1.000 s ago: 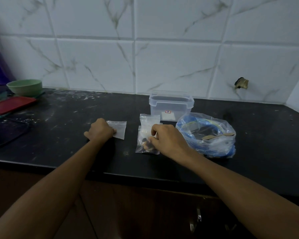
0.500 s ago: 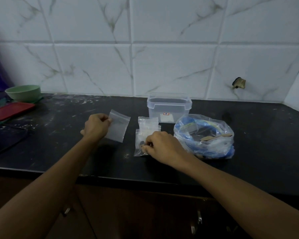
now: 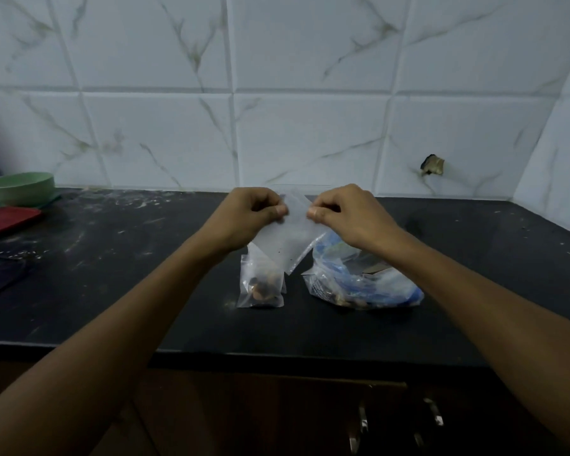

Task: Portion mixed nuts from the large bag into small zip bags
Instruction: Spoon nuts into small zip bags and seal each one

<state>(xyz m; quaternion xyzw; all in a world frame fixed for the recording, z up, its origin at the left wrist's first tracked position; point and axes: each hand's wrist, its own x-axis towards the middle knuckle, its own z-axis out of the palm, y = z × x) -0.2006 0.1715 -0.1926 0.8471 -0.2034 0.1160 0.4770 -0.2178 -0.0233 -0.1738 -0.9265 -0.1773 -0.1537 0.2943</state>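
Above the worktop [image 3: 112, 258], left hand [image 3: 250, 212] and right hand [image 3: 346, 213] pinch one empty zip bag [image 3: 285, 238]; two filled zip bags [image 3: 260, 287] and one large bag [image 3: 362, 281] lie below.

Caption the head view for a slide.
Both hands, left hand and right hand, pinch an empty small zip bag above a filled bag on the counter.

Green bowl [image 3: 19, 192] beside red board [image 3: 5, 220], far left.
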